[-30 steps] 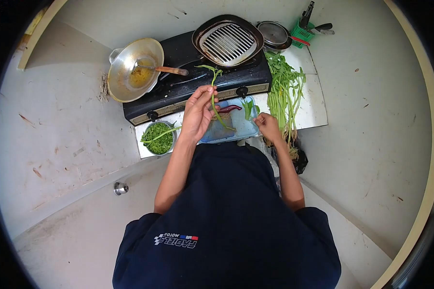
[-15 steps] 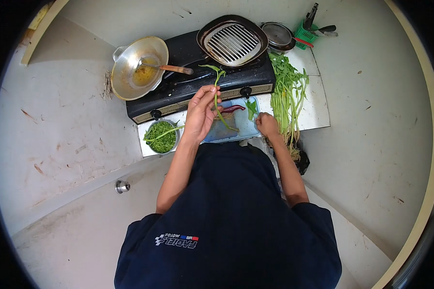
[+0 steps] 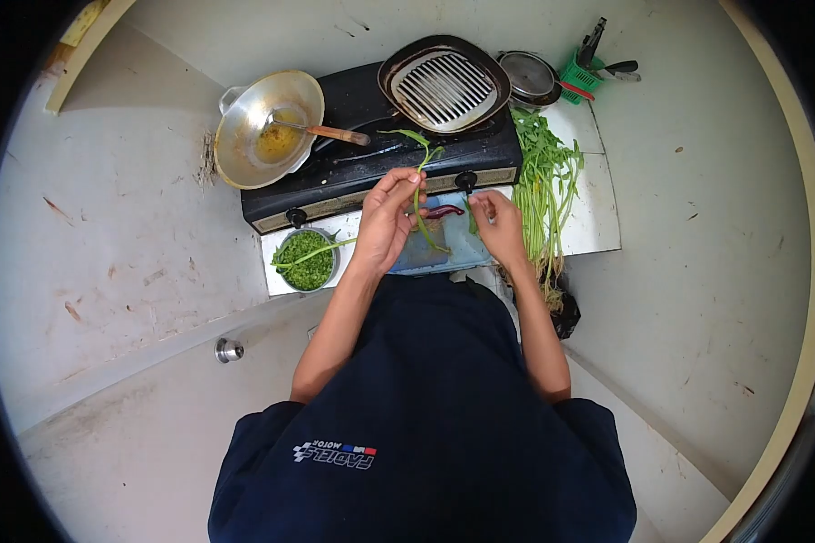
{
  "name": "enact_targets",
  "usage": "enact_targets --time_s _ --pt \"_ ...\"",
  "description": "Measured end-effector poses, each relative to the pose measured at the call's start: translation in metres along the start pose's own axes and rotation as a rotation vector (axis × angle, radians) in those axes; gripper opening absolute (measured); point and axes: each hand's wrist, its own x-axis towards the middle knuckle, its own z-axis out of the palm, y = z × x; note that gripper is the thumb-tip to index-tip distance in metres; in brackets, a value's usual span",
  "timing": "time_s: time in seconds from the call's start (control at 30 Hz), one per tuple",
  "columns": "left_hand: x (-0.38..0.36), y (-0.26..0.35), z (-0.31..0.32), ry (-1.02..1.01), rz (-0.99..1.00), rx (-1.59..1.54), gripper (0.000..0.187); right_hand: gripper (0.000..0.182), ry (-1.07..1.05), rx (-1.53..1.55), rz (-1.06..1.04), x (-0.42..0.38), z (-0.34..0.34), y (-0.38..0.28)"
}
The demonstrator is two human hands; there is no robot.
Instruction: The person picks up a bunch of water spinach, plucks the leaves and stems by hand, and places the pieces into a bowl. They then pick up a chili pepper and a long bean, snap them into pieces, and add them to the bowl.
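My left hand (image 3: pixel 389 217) pinches a green leafy vegetable stem (image 3: pixel 420 195) upright, its leaves toward the stove and its lower end over the blue tray (image 3: pixel 426 261). My right hand (image 3: pixel 502 226) is above the tray's right side, fingers curled with thumb and fingertips close together; what is between them I cannot tell. Just beside those fingertips shows a green leaf (image 3: pixel 471 220), partly covered. A dark red curved thing (image 3: pixel 445 212) lies in the tray, one end hidden behind my left hand. Left of the tray, a bowl (image 3: pixel 335 262) holds finely chopped greens with a long stem across them.
A black stove (image 3: pixel 353 172) runs behind the tray, with a wok (image 3: pixel 235 149) and ladle at left and a grill pan (image 3: pixel 498 100) at right. Bundled rooted greens (image 3: pixel 543 199) lie right. A green basket (image 3: pixel 578 77) holds utensils.
My right hand has moved up and inward over the tray, beside the leaf. My left hand has shifted slightly right and down with the stem, partly because the whole view shifted.
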Motion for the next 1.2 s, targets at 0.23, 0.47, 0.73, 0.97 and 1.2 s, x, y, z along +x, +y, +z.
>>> enact_targets --time_s 0.23,0.47,0.73,0.97,1.2 --pt "-0.001 -0.001 0.011 -0.076 0.028 0.065 0.009 0.018 0.137 0.277 -0.241 0.009 -0.032 -0.123" --pt "-0.006 -0.003 0.023 -0.132 0.159 0.18 0.013 0.02 0.142 0.393 -0.24 0.014 -0.027 -0.133" --pt "-0.012 -0.005 0.027 -0.222 0.006 0.081 0.015 0.013 0.064 0.677 -0.102 0.011 -0.026 -0.123" --pt "-0.006 -0.008 0.023 -0.281 -0.1 -0.086 0.015 0.015 -0.01 0.774 -0.11 0.008 -0.031 -0.119" --pt "-0.002 -0.008 0.023 -0.302 -0.078 -0.088 0.011 0.01 -0.038 0.809 -0.182 0.003 -0.034 -0.111"
